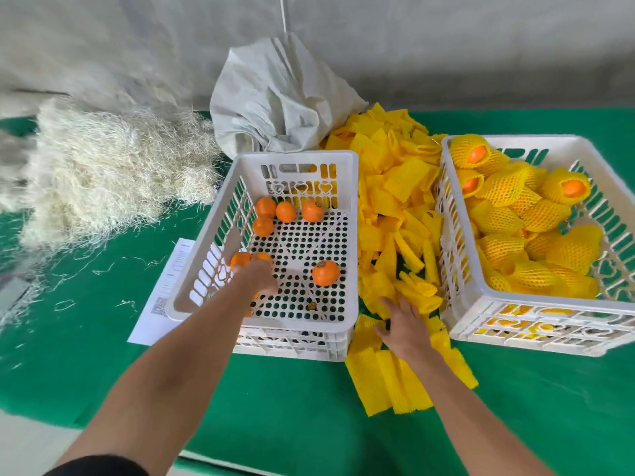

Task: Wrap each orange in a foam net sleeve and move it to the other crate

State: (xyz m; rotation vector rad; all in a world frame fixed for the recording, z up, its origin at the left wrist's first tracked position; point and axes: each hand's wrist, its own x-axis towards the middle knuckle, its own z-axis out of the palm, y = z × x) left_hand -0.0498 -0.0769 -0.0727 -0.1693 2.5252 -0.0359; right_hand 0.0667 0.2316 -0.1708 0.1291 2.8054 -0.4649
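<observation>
Orange, round, firm-looking fruit (325, 273) lie loose in the white perforated plastic crate (264, 317); the left hand (256, 276) reaches among them, its grasp hidden. Soft yellow foam net sleeves (391, 214), probably light and crushable, lie under the right hand (405, 324), fingers spread flat.

- 1 view only, from a camera worn on the person's head, so no second view shares any part of the scene.
- It faces forward and steeply down onto a green table (515, 417), with both forearms entering from 6 o'clock.
- It sits close: the left crate (299, 159) fills the centre and the right crate (536, 305) lies toward 3 o'clock.
- The wide-angle lens bends straight edges near the border; a grey wall (446, 46) closes the view at 12 o'clock.
</observation>
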